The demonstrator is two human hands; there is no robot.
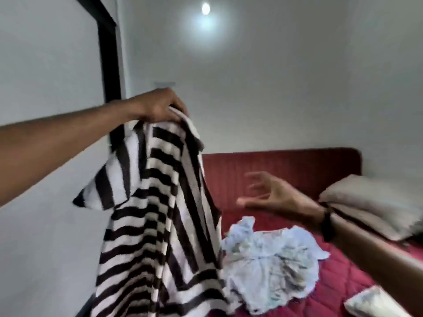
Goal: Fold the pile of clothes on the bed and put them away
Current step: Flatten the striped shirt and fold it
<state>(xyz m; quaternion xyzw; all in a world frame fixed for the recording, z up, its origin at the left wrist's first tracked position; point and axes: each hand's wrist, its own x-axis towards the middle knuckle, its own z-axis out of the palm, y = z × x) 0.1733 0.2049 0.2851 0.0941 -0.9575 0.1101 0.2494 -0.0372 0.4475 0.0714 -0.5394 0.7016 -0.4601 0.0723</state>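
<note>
A black-and-white striped shirt [158,213] is held up high at 10 o'clock, gripped at its top edge by the left hand [160,106], whose fingers are curled over the fabric. The shirt hangs down in loose folds, with one short sleeve sticking out toward 9 o'clock, and its lower part reaches the bottom of the view, in front of the bed [343,277].

The right hand [270,193] is seen at 3 o'clock, raised above the bed and apart from the shirt. Its fingers are spread and slightly bent, and nothing is held in it; the fingertips are blurred. A dark band [327,225] is worn at the right wrist.

A crumpled pale blue garment [272,261] lies on the red quilted cover at 5 o'clock, just beside the hanging shirt. A folded light piece [370,303] is seen on the bed at the lower right corner. Two stacked pillows [375,207] rest at 3 o'clock, against the red headboard [286,168]. A ceiling light [205,8] glows at 12 o'clock, and a black frame [109,65] runs down the wall at 10 o'clock.
</note>
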